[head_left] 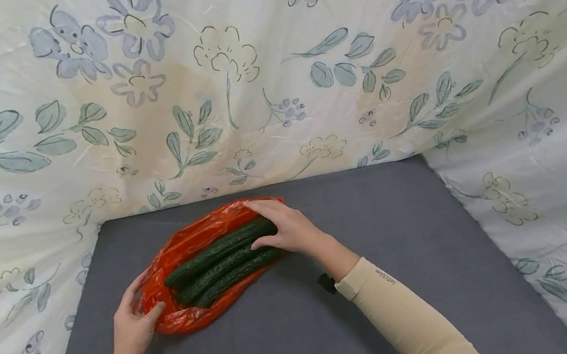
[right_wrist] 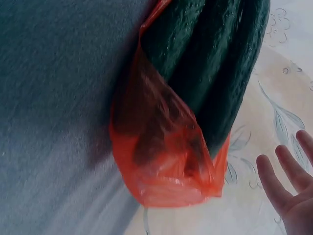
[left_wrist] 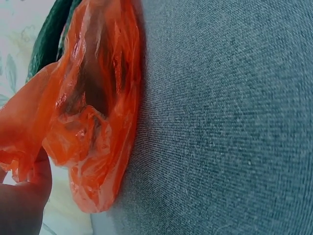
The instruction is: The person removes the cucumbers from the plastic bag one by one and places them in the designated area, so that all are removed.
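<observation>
Three long dark green cucumbers (head_left: pixel 222 264) lie side by side in a red plastic bag (head_left: pixel 189 322), their upper sides exposed through its wide mouth. My left hand (head_left: pixel 131 325) is at the bag's left end and pinches the thin film at its edge. Up close in the left wrist view, the crumpled bag (left_wrist: pixel 93 161) hangs over the left thumb (left_wrist: pixel 41 186). At the other end, my right hand (head_left: pixel 291 228) hovers by the cucumber ends. The right wrist view shows its fingers (right_wrist: pixel 274 183) spread, with a gap between them and the bag (right_wrist: pixel 166 191).
The bag rests on a grey cloth-covered table (head_left: pixel 381 229), left of its middle. A flower-printed curtain (head_left: pixel 268 80) rises behind the table's far edge and along both sides.
</observation>
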{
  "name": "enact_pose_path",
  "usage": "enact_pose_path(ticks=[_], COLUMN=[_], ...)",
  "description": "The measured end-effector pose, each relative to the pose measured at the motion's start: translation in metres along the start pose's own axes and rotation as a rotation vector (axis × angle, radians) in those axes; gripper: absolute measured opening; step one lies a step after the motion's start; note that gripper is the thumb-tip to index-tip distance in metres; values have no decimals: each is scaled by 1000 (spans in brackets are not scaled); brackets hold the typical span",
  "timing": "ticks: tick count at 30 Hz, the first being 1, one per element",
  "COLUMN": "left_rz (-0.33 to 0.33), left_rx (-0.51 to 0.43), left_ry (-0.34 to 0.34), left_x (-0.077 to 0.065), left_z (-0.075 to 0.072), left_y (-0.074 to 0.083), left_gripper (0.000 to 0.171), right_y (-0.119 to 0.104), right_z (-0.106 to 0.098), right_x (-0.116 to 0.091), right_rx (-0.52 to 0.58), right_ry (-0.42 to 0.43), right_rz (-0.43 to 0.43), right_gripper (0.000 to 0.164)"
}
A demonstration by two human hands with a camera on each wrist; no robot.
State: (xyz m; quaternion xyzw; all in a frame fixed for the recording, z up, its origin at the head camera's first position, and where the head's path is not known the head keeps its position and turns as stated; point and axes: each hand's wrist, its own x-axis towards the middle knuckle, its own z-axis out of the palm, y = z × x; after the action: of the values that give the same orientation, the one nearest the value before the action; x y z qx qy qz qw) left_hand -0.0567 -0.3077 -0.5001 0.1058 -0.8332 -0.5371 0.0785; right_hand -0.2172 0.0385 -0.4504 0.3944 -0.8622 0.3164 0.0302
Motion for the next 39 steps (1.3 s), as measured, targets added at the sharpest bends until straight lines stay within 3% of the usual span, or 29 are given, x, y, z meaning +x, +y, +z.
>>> enact_pose_path(ticks=[9,13,20,25,31,39], left_rz=[-49,-53,-39,-24,-16,-27], left_rx=[-25,-39,-35,-35,-46,-32], left_ry=[7,-7,-14,-8,-21,-20], left_x=[1,2,1,2,2,4], left_z=[-3,-3,1,2,3,3], left_y=[-2,-4,-4,-2,-1,-1], left_gripper=[74,75,74,73,73,74], right_y=[-10,-14,-12,-7,-6,-14], right_z=[24,36,56,68,76,74], right_x=[24,37,52,53,52,52], right_rx=[5,-19,-53,-185,-328,-353], right_ry=[-36,-59,-203,-278,-271,-243], right_rz=[-23,14,80,102,57,-53], right_gripper=[80,79,82,75,56,50])
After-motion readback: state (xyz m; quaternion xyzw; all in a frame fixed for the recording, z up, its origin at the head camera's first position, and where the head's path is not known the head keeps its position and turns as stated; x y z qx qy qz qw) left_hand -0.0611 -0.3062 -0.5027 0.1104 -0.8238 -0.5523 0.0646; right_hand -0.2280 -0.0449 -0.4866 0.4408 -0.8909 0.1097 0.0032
